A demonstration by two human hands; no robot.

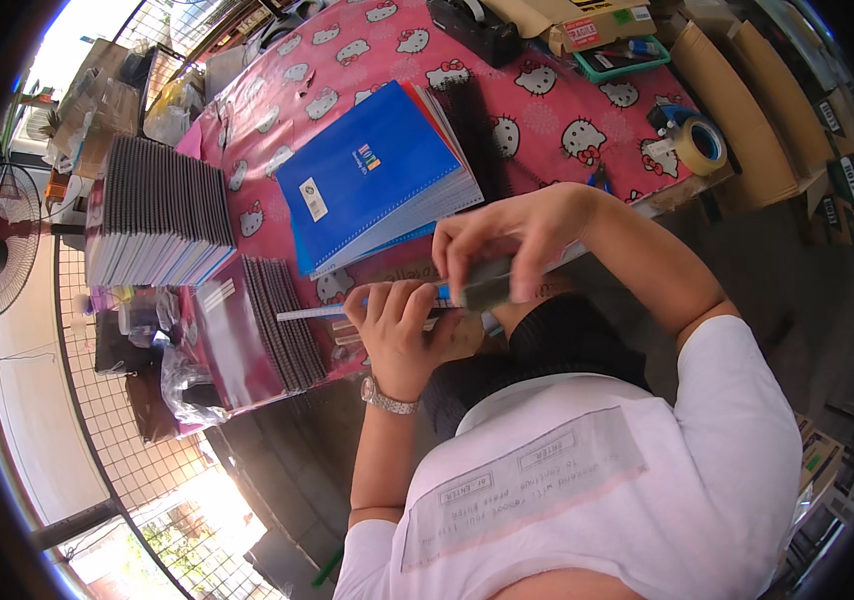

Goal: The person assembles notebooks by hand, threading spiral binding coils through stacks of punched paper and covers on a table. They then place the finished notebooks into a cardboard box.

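My left hand (399,328), with a metal watch at its wrist, is closed round a thin punched notebook (309,313) seen nearly edge-on, a bit of blue showing beside the fingers. My right hand (517,235) bends over the notebook's other end, fingers closed about a dark greyish piece (488,291) that is blurred and too unclear to name. Just beyond both hands lies a fanned stack of unbound notebooks (367,165) with blue covers and punched edges. Black binding wires (465,135) lie along that stack's right side.
A tall pile of wire-bound notebooks (159,215) stands at the left, with a lower dark-covered pile (282,325) nearer me. Tape rolls (697,147) sit at the right edge of the pink patterned table (327,50). Cardboard boxes (747,110) stand beyond; a fan (5,245) is far left.
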